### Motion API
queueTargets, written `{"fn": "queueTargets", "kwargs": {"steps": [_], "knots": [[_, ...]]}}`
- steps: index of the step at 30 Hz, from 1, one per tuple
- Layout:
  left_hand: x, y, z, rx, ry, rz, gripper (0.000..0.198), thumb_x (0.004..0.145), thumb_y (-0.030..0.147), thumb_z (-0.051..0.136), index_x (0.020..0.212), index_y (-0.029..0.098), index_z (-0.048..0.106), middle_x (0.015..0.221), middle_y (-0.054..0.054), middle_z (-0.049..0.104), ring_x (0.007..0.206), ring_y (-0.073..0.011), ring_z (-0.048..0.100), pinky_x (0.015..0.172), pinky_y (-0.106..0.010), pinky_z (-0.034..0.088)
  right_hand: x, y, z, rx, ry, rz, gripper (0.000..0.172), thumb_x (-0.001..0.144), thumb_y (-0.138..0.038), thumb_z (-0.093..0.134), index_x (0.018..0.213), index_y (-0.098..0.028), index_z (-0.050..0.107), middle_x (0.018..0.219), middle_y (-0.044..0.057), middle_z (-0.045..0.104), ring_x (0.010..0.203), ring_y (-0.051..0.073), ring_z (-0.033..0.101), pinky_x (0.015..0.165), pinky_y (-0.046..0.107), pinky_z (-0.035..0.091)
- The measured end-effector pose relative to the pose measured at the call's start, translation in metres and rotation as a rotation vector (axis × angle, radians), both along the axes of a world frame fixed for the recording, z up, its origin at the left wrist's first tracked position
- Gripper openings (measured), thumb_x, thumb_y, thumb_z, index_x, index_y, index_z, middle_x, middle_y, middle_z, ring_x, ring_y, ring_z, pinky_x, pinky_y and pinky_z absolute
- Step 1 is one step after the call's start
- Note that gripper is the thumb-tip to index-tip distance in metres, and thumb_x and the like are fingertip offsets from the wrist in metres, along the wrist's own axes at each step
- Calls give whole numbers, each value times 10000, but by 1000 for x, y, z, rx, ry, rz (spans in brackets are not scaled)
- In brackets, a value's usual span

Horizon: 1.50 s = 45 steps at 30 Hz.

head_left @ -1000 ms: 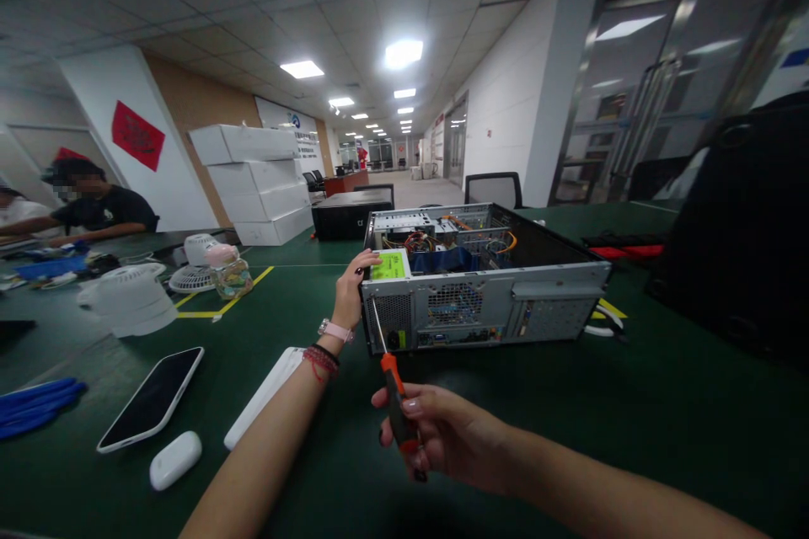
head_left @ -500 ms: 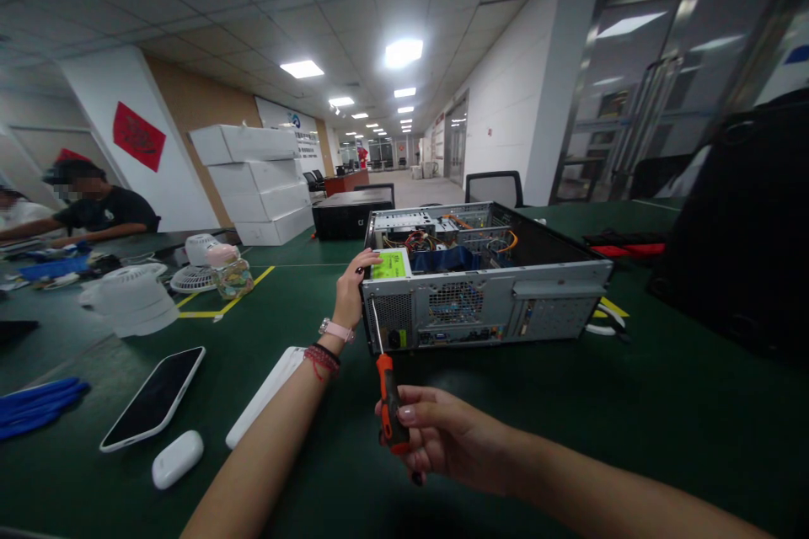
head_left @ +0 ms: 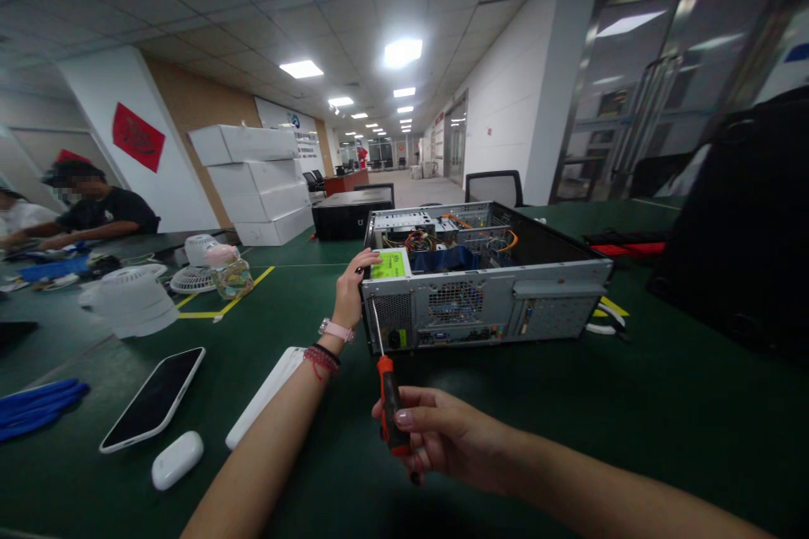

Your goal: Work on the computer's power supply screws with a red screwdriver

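A computer case (head_left: 506, 290) with its side cover off lies on the table, its back panel facing me. My left hand (head_left: 350, 290) rests on its near left corner, fingers stretched out over the edge of the power supply (head_left: 390, 264), which bears a green label. In my right hand (head_left: 442, 438) is a screwdriver (head_left: 390, 404) with an orange and black handle, held between thumb and fingers. Its shaft points up and away, and the tip meets the back panel near the upper left corner. Whether a screw sits under the tip is too small to tell.
On the green table (head_left: 506, 429) at left lie a phone (head_left: 155, 398), a white earbud case (head_left: 178, 460), a long white object (head_left: 265, 396) and blue gloves (head_left: 41, 407). White fans (head_left: 130, 299) stand behind. A black bag (head_left: 739, 244) is at right. A person (head_left: 110, 206) sits far left.
The screwdriver's handle has turned a little in my right hand, showing more of its black side. My left hand and the computer case stay in place.
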State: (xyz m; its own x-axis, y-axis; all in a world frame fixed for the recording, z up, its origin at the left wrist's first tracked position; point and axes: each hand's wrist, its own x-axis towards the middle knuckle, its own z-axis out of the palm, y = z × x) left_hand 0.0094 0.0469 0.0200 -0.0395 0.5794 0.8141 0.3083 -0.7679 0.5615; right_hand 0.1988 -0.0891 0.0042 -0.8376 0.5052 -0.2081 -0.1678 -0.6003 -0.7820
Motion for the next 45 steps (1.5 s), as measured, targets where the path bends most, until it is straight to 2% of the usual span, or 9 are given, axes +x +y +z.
{"fn": "queueTargets", "kwargs": {"steps": [9, 14, 20, 29, 35, 39, 45], "knots": [[0, 0, 1, -3, 3, 9, 400, 880, 290, 281, 910, 165, 659, 1135, -73, 640, 1200, -213, 497, 1067, -405, 330, 0, 0, 1, 7, 4, -5, 392, 646, -259, 757, 977, -129, 594, 747, -15, 575, 582, 54, 536, 549, 208, 351], [0, -1, 1, -3, 0, 1, 397, 884, 288, 283, 911, 159, 658, 1131, -77, 639, 1202, -206, 495, 1070, -389, 324, 0, 0, 5, 36, -24, -3, 384, 643, -276, 754, 936, -129, 555, 851, 46, 641, 568, 45, 504, 531, 204, 330], [0, -1, 1, -10, 6, 9, 408, 889, 303, 277, 913, 161, 658, 1139, -75, 635, 1207, -210, 490, 1071, -389, 319, -2, 0, 1, 38, -48, -12, 382, 625, -300, 758, 864, -155, 498, 763, 33, 647, 587, 68, 519, 525, 207, 326], [0, 0, 0, 3, 8, 8, 410, 894, 299, 275, 919, 160, 660, 1134, -80, 639, 1204, -213, 494, 1069, -401, 323, 0, 0, 3, 14, -81, -13, 420, 625, -294, 750, 936, -162, 500, 776, 31, 641, 696, 99, 570, 567, 212, 333], [0, 0, 0, 11, 3, -6, 407, 896, 300, 283, 919, 155, 662, 1131, -86, 639, 1204, -219, 494, 1068, -406, 324, 2, -1, 6, 8, -65, -10, 411, 651, -282, 654, 1018, -139, 537, 839, 62, 648, 671, 98, 552, 611, 243, 365], [0, 0, 0, 7, -2, -10, 401, 893, 291, 284, 917, 162, 663, 1131, -79, 641, 1208, -217, 490, 1062, -402, 333, 2, 0, 3, 4, -34, 26, 409, 642, -232, 570, 1036, -121, 561, 859, 71, 644, 586, 71, 496, 600, 245, 360], [-1, 0, 0, -6, 9, 13, 414, 895, 323, 278, 915, 164, 660, 1136, -78, 637, 1205, -218, 492, 1067, -399, 328, 1, -2, 5, 30, -27, 3, 402, 649, -240, 649, 1023, -116, 569, 854, 70, 644, 589, 67, 502, 600, 241, 355]]}}
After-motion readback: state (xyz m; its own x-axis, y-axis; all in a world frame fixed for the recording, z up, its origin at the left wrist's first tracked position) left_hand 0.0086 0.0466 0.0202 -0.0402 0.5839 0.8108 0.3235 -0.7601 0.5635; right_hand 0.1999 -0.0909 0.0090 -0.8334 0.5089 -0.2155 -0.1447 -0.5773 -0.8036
